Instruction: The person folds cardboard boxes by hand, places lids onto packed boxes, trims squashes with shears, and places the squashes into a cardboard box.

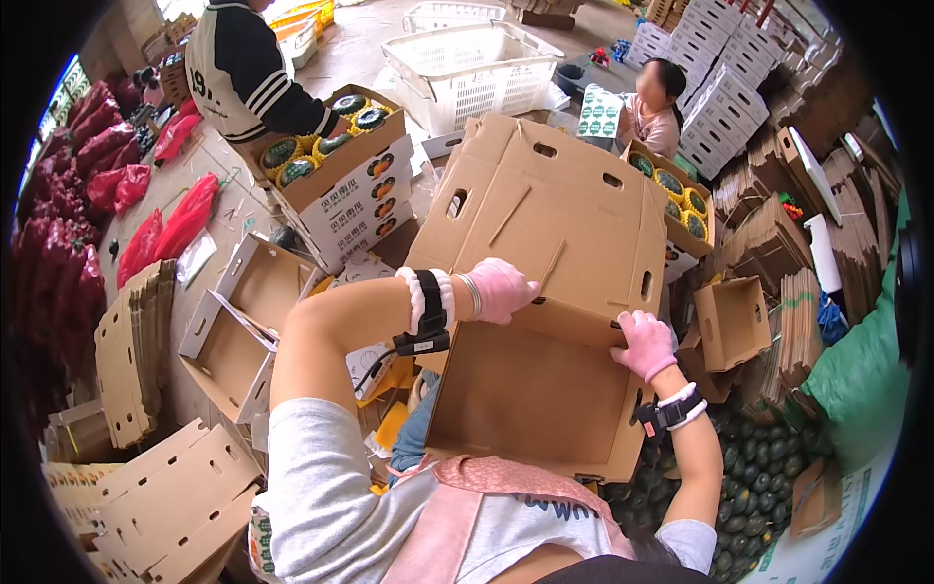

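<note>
An open cardboard box [530, 389], its brown inside facing me, leans close to my lap. My left hand [503, 290], in a pink fingerless-looking glove, has its fingers curled at the box's far edge. My right hand [645, 345], gloved the same way, grips the far right corner, thumb on the inside of the wall. Just beyond both hands lies a flat cardboard blank [545, 209] with oval hand holes and slots. Exactly how the left fingers meet the edge is partly hidden.
Printed boxes with netted green squashes stand at left [341, 200] and right [681, 200], each near another person. Dark green squashes [754, 487] are heaped at lower right. White crates [472, 78], flat cardboard stacks [136, 355] and red net sacks [83, 214] surround me.
</note>
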Demonstrator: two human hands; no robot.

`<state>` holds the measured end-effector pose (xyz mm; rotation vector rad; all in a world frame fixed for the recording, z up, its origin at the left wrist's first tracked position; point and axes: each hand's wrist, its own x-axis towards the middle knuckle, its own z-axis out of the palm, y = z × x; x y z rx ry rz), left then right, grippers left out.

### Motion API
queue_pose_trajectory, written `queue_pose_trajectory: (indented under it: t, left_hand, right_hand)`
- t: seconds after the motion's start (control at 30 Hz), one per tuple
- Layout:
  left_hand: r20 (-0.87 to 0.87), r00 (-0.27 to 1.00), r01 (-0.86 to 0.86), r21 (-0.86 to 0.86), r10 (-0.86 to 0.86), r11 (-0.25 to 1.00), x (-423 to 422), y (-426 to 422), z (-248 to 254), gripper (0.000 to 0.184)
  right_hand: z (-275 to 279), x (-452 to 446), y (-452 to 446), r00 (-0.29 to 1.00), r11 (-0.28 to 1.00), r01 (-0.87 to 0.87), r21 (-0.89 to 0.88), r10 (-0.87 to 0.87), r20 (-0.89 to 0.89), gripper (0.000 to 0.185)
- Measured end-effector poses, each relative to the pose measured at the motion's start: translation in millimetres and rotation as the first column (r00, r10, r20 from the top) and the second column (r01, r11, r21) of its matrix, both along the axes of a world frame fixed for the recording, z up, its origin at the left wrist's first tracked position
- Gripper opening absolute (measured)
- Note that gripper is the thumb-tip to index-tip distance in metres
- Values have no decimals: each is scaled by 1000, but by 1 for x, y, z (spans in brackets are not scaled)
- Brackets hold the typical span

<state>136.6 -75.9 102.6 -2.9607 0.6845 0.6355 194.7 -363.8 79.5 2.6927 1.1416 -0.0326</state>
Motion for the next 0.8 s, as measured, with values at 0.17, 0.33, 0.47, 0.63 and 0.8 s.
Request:
queue_pose_trajectory:
  t: [0.17, 0.33, 0.47, 0.63, 0.8]
  left_hand:
    - [151, 984, 80, 113, -96, 990, -1, -10, -12, 22]
    - [362, 919, 82, 211, -156, 974, 9, -16, -28, 17]
    - [274, 953, 87, 165, -131, 982, 23, -18, -29, 31]
    - [307, 936, 189, -21, -173, 982, 21, -19, 5, 39]
    - [472, 862, 34, -423, 188, 905, 7, 58, 5, 73]
  right_hand:
    - [-22, 5, -7, 954, 968, -184, 173, 134, 268, 21]
    - [-15, -4, -11, 987, 979, -27, 201, -6, 160, 18]
    - [-25, -14, -12, 972, 980, 28, 198, -72, 222, 11]
    - [-5, -24, -32, 953, 936, 302, 179, -290, -91, 17]
    - [-15, -12, -159, 756, 733, 643, 222, -559, -341, 27]
